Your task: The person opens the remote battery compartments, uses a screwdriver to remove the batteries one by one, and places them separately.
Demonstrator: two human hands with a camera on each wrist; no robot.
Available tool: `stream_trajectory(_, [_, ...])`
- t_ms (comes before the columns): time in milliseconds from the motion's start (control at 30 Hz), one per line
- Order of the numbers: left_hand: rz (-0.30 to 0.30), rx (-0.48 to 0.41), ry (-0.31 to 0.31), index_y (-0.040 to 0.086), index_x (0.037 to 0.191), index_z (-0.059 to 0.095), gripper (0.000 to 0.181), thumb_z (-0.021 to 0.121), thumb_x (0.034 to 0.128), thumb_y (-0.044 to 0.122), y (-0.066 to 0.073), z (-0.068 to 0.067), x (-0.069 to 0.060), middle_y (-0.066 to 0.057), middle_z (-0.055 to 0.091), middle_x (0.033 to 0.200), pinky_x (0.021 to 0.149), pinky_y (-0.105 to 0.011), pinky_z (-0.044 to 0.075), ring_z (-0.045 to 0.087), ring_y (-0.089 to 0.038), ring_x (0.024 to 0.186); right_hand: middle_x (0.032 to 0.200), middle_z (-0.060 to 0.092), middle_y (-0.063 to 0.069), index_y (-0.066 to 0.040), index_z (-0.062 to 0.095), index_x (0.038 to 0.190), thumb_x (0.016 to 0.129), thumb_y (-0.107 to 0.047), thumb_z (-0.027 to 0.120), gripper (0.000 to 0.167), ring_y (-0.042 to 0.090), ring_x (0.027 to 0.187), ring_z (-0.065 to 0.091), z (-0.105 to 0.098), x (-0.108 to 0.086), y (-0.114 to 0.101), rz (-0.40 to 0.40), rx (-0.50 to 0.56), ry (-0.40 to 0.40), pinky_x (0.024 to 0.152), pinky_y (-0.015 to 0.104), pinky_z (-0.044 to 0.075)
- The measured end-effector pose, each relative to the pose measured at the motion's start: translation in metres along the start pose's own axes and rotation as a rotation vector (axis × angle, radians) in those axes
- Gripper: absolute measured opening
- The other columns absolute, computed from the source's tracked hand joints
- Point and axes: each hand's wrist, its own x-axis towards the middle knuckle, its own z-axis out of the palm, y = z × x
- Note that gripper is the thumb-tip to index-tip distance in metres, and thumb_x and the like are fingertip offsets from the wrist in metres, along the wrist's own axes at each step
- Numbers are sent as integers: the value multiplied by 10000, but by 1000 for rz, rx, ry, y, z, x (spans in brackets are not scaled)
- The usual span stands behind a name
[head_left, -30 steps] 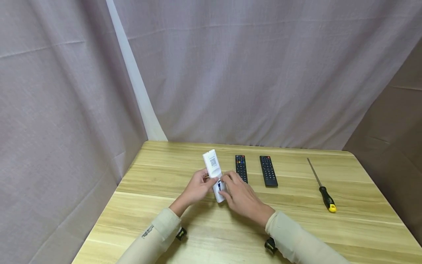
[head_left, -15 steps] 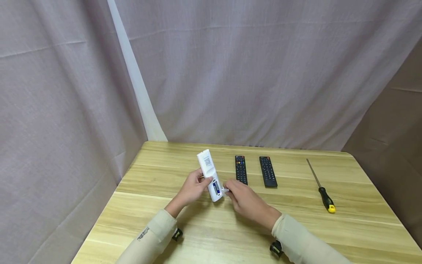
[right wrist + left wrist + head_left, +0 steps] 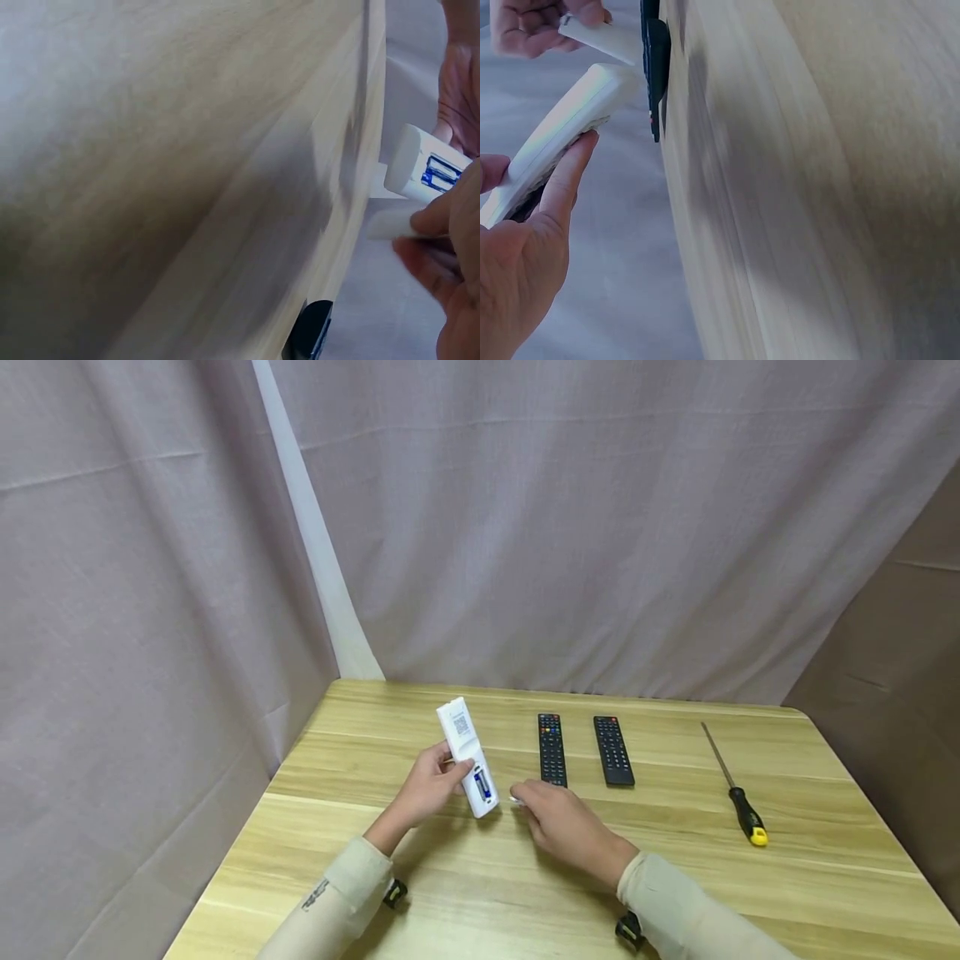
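Observation:
My left hand (image 3: pixel 426 787) grips a white remote control (image 3: pixel 467 745) above the table, its back turned up and its far end leaning left. Near the remote's lower end the battery compartment (image 3: pixel 482 785) is uncovered, with blue-and-silver battery surfaces showing inside. My right hand (image 3: pixel 567 823), just to the right, pinches the white battery cover (image 3: pixel 390 223) between thumb and fingers, apart from the remote. In the left wrist view the same cover (image 3: pixel 604 37) sticks out from the right fingers. From the head, most of the cover is hidden by those fingers.
Two black remotes lie buttons up on the wooden table (image 3: pixel 337 760): one (image 3: pixel 551 747) just beyond my right hand, another (image 3: pixel 613 752) farther right. A screwdriver (image 3: pixel 742 806) with a black-and-yellow handle lies at the right. Grey curtains (image 3: pixel 562 527) surround the table's back and sides.
The battery cover has come off the white remote in my right hand, exposing the compartment. My left hand has shifted left with the remote, and the gap between the hands has widened.

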Motion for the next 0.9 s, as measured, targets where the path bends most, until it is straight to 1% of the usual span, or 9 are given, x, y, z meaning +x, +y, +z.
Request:
stream_trajectory(67, [-3, 0, 9, -143, 1408, 549, 394, 583, 1068, 54, 0, -2, 0, -359, 697, 1249, 853, -456, 706, 781, -305, 1011, 847, 682, -12, -129, 612, 1033, 931, 24, 734, 220, 96, 774, 626, 1, 3, -2, 32, -35, -42, 700, 272, 628])
stream_trajectory(167, [-5, -6, 18, -148, 1408, 546, 394, 582, 1065, 42, 0, -5, -1, -365, 698, 1236, 840, -448, 709, 781, -284, 990, 823, 671, -16, -111, 627, 1041, 883, 65, 720, 254, 119, 752, 641, 4, 9, -3, 91, -75, -106, 669, 288, 624])
stream_trajectory(300, [-6, -24, 17, -155, 1409, 541, 403, 587, 1059, 38, 2, -7, -2, -377, 693, 1233, 845, -468, 708, 781, -261, 971, 819, 696, -2, -99, 655, 1078, 827, 111, 707, 331, 145, 741, 674, 9, 16, -3, 162, -92, -186, 649, 298, 627])
stream_trajectory(367, [-5, -29, 13, -155, 1416, 536, 412, 589, 1058, 43, 3, -8, -3, -378, 689, 1239, 848, -467, 707, 780, -250, 970, 843, 724, 21, -85, 669, 1120, 820, 111, 713, 361, 160, 748, 692, 13, 17, -4, 176, -96, -224, 658, 303, 639])
stream_trajectory(467, [-7, -37, 9, -155, 1424, 529, 419, 590, 1059, 44, 3, -8, -3, -379, 683, 1250, 855, -469, 707, 779, -250, 976, 929, 779, 79, -49, 693, 1180, 811, 110, 716, 402, 208, 801, 740, 19, 16, -5, 168, -97, -261, 719, 334, 674])
stream_trajectory(567, [-14, -42, 14, -156, 1424, 527, 417, 588, 1060, 38, 3, -9, -4, -380, 680, 1258, 864, -481, 704, 779, -267, 990, 948, 790, 96, -49, 720, 1087, 845, 86, 716, 277, 233, 828, 757, 24, 15, -7, 158, -99, -272, 748, 363, 685])
stream_trajectory(667, [-16, -40, 20, -159, 1421, 525, 415, 588, 1059, 36, 3, -10, -4, -380, 679, 1261, 878, -492, 701, 779, -295, 1011, 869, 766, 74, -79, 721, 905, 874, 59, 714, 141, 222, 777, 737, 27, 15, -8, 146, -112, -263, 706, 362, 673])
stream_trajectory(767, [-16, -32, 21, -156, 1427, 521, 421, 589, 1059, 37, 4, -11, -4, -376, 681, 1263, 889, -493, 699, 778, -311, 1028, 792, 728, 52, -88, 713, 797, 876, 56, 706, 164, 198, 716, 702, 27, 14, -8, 133, -126, -252, 647, 352, 650])
stream_trajectory(900, [-20, -28, 20, -153, 1433, 518, 426, 587, 1057, 34, 5, -12, -4, -374, 681, 1267, 887, -482, 700, 776, -311, 1034, 770, 715, 44, -84, 710, 755, 849, 76, 691, 187, 177, 688, 679, 25, 15, -8, 127, -136, -267, 624, 347, 638])
